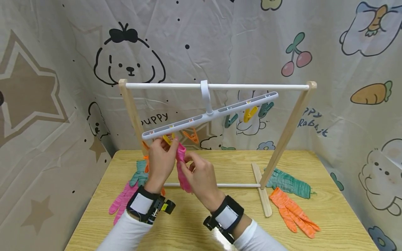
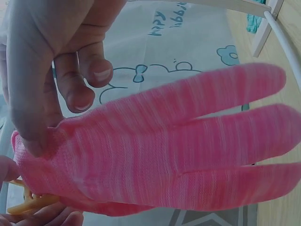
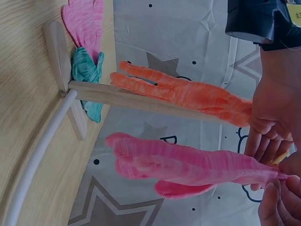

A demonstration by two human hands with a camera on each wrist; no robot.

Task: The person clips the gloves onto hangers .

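Note:
A pink knit glove (image 1: 183,172) hangs fingers-down below the left half of a white clip hanger (image 1: 185,122). My right hand (image 1: 201,176) pinches the glove near its cuff, thumb against fingers. Just left of it, my left hand (image 1: 161,164) grips a yellow clip (image 1: 168,138) on the hanger. In the left wrist view, this yellow clip (image 2: 33,202) lies right at the cuff; whether its jaws bite the fabric is hard to tell. An orange glove (image 3: 188,96) hangs behind my left hand, its upper end hidden by that hand in the right wrist view.
The tilted hanger hangs from a rack's white top bar (image 1: 257,86). It also carries an orange clip (image 1: 191,136), another yellow clip (image 1: 250,113) and two teal clips. On the table lie teal (image 1: 292,183) and orange (image 1: 293,211) gloves at right, pink (image 1: 124,198) and teal (image 1: 139,173) ones at left.

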